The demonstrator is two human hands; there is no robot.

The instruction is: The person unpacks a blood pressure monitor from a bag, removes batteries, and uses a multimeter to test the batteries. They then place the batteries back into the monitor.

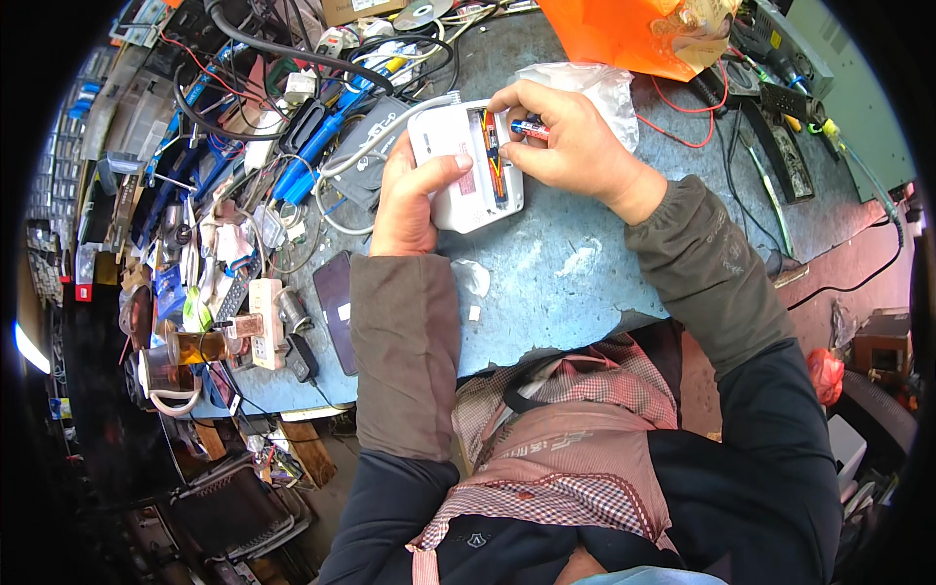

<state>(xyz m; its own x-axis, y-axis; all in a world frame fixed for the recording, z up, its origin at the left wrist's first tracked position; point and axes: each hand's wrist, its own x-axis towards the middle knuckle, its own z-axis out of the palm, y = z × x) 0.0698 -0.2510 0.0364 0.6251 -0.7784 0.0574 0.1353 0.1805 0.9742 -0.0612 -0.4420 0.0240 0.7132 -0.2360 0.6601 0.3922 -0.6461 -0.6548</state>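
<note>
A white handheld device is held above the near part of a worn blue workbench, toward the top centre of the view. It is clasped at its left side by the left hand, the thumb pressed across its face and the fingers mostly hidden behind. A small blue-and-red battery is pinched between the thumb and index finger of the right hand, just beside the device's upper right edge; the gap between those fingertips is filled by the battery alone. The device's long axis runs up and down the view, its top tilted slightly left, with the uncovered battery compartment turned toward the camera. The compartment is lined up lengthwise with the device, whereas the pinched battery is pointed roughly sideways.
</note>
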